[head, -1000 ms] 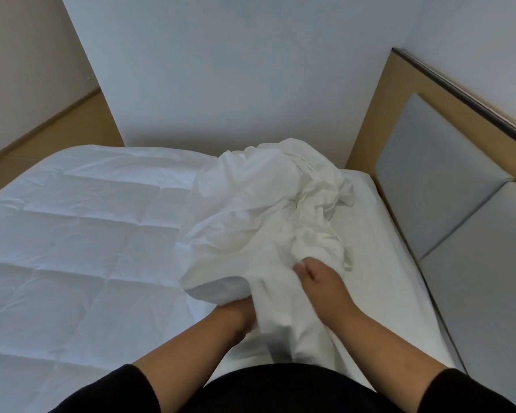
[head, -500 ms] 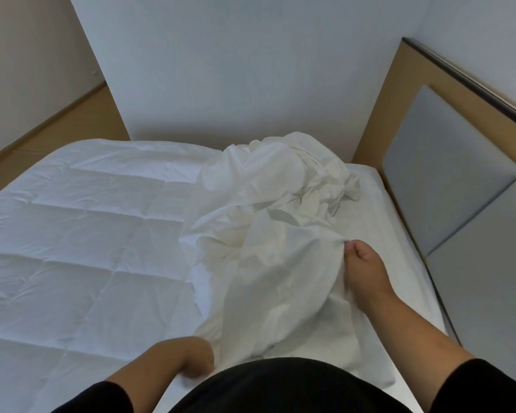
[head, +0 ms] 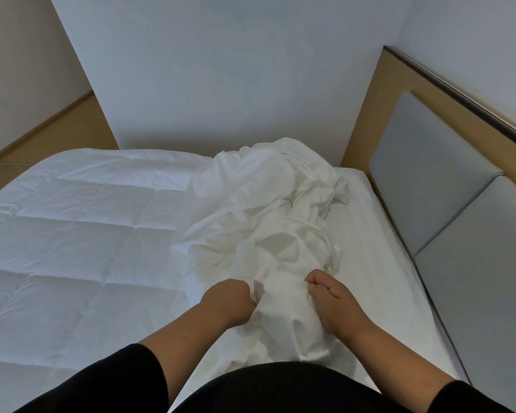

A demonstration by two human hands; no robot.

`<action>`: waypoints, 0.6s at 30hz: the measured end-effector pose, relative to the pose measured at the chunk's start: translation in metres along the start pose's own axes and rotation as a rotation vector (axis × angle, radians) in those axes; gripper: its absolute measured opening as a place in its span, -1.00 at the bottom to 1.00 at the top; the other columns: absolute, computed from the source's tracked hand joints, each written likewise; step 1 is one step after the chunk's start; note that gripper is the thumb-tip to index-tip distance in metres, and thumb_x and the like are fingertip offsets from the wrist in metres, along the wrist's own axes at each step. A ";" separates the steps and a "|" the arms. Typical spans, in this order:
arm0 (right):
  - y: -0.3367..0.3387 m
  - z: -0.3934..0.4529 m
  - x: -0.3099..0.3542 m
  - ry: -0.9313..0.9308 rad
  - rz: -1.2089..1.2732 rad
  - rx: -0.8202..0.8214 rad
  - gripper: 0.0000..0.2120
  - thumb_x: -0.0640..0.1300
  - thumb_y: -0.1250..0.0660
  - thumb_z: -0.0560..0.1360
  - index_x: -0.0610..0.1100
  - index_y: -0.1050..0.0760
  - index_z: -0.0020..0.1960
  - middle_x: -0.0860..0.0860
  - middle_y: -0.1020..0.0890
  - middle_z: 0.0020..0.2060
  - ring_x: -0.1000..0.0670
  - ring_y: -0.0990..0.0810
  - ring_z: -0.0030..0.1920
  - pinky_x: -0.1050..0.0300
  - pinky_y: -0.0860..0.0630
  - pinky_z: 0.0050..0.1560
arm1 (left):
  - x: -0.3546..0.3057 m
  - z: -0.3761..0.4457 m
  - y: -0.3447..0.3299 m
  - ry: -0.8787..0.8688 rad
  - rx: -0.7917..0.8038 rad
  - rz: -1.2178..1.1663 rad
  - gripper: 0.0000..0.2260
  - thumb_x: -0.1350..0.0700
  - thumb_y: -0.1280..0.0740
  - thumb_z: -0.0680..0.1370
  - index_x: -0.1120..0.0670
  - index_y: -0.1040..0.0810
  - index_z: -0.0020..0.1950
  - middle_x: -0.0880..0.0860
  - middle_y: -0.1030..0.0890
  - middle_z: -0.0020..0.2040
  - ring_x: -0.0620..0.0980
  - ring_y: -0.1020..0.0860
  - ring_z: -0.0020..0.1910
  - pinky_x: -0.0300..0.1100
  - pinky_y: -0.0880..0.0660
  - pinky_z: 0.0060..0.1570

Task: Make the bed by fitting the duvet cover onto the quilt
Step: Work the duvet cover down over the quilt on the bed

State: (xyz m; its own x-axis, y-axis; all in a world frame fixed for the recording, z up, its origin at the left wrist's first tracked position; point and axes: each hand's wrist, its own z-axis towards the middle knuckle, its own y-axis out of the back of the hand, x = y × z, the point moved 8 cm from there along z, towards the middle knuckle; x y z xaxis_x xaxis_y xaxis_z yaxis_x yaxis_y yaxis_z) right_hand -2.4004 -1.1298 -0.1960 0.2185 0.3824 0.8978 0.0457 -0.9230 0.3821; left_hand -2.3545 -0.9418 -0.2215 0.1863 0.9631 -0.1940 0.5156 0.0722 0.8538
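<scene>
**White cover bunched up at the headboard end**

White duvet cover [head: 268, 216] sits in a crumpled heap on the bed, just beside the padded headboard [head: 447, 186], with a bare strip of sheet [head: 373, 263] between them. Both hands grab its near end: left hand [head: 228, 299] clenched on a fold, right hand [head: 329, 296] gripping the fabric on the headboard side. Away from the headboard, the quilt [head: 72, 248] lies flat and open, so lots of room that way. Far edge of the bed butts against the wall [head: 221, 84]. Can't make out the cover's opening or corners in that mess, and the near bed edge is cut off by the black sleeves [head: 116, 383].
</scene>
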 end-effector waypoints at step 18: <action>0.012 0.004 -0.019 -0.126 0.295 -0.196 -0.82 -0.05 -0.27 0.63 0.15 -0.64 0.02 0.12 -0.72 -0.02 0.00 -0.68 0.07 -0.03 -0.60 0.15 | -0.031 -0.033 0.014 -0.060 -0.148 -0.929 -0.77 -0.24 -0.36 0.53 -0.13 -0.49 0.04 -0.14 -0.59 0.04 -0.11 -0.59 0.01 -0.25 -0.46 -0.08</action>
State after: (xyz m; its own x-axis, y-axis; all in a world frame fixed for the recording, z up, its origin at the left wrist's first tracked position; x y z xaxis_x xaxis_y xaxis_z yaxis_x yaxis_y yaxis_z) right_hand -2.4005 -1.1483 -0.2097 0.3129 0.0823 0.9462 -0.2221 -0.9623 0.1572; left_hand -2.3808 -0.9623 -0.1874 -0.2012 0.4885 -0.8491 0.3691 0.8407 0.3963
